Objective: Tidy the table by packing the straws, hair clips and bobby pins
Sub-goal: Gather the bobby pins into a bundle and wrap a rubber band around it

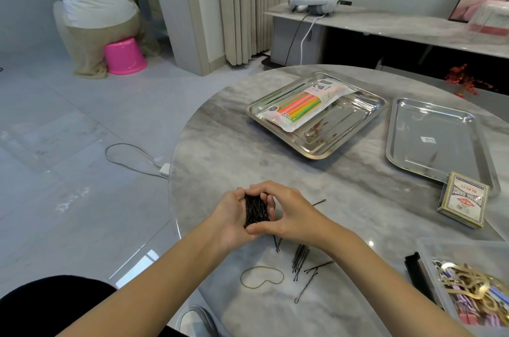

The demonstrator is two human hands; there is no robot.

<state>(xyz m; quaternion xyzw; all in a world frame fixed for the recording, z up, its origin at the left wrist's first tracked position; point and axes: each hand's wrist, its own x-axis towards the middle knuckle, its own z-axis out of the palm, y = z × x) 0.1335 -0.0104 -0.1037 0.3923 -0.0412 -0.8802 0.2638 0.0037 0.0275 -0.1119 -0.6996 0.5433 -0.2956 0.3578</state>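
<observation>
Over the table (220, 143), both curled hands clasp one bobby pin bundle (254, 211).

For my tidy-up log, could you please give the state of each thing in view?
left hand, cupping the bobby pin bundle
right hand, pinching the bundle
bobby pin bundle, gripped in both hands
loose bobby pins, scattered on the table
rubber band, lying loose
straw pack, lying in a tray
hair clip box, clips inside
card box, closed
</observation>
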